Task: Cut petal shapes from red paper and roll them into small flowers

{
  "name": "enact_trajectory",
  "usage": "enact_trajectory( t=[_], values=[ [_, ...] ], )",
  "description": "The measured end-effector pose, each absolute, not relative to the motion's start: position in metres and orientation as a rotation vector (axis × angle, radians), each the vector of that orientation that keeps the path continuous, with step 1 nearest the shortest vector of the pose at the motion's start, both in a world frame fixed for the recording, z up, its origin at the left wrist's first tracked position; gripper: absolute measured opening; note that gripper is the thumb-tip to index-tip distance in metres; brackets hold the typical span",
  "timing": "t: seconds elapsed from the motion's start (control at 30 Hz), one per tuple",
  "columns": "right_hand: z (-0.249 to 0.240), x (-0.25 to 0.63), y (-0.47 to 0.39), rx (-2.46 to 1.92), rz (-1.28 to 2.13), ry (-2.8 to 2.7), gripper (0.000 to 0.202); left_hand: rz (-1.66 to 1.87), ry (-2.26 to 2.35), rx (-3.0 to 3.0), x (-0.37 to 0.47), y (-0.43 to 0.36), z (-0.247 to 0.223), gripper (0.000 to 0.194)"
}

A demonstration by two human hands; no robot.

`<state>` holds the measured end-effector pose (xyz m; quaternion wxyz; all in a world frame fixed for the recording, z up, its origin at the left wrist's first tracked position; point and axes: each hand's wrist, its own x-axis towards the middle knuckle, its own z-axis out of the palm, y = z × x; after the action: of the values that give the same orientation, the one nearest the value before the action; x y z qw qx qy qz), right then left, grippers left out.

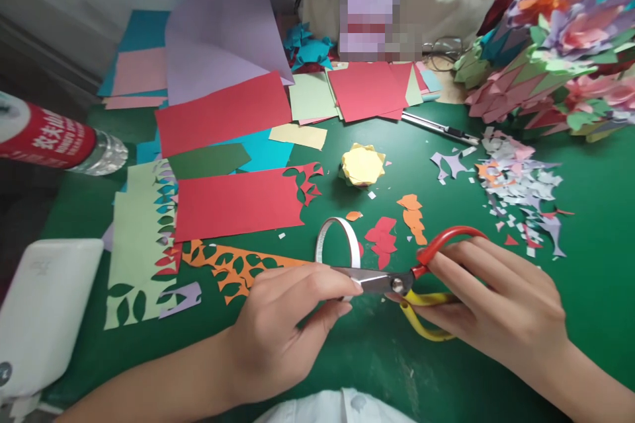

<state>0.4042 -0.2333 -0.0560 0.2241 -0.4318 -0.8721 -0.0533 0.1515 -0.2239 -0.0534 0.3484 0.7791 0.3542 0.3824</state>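
My right hand (501, 297) holds scissors (397, 283) with one red and one yellow handle loop, fingers through the loops. The blades point left and reach my left hand (292, 317), whose thumb and fingers pinch a small white piece at the blade tips. A white curved strip (353, 238) arches up just behind the blades; whether it joins the pinched piece is hidden by the fingers. Beyond the scissors sit red petal cutouts (381, 238), orange cutouts (413, 219) and a yellow paper flower (363, 165).
Coloured sheets, among them a red one (238, 205), cover the left. A bottle (54, 139) and white device (49, 310) stand far left. Scraps (520, 178), a utility knife (439, 127) and paper flowers (560, 46) lie at the right.
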Motion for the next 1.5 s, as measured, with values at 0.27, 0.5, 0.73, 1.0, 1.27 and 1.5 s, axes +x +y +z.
enact_trajectory(
  t=[0.27,0.5,0.73,1.0,1.27,1.5],
  values=[
    [-0.056,0.403,-0.234,-1.145,-0.292,-2.392,0.029,0.997,0.910,2.018,0.151,-0.228,-0.059,0.028],
    [-0.056,0.402,-0.233,-1.145,-0.458,-2.385,0.030,1.022,0.959,2.064,0.152,-0.229,-0.061,0.028],
    [-0.055,0.402,-0.238,-1.148,-0.549,-2.382,0.027,1.022,0.991,2.029,0.154,-0.231,-0.058,0.025],
    [-0.057,0.401,-0.238,-1.063,-0.604,-2.326,0.026,0.951,1.043,1.959,0.152,-0.232,-0.057,0.023],
    [-0.055,0.400,-0.241,-1.089,-0.700,-2.238,0.020,1.063,0.954,2.160,0.148,-0.223,-0.056,0.020],
    [-0.055,0.424,-0.227,-1.683,-0.833,-2.053,0.027,0.919,1.354,2.885,0.124,-0.202,-0.056,0.030]
  ],
)
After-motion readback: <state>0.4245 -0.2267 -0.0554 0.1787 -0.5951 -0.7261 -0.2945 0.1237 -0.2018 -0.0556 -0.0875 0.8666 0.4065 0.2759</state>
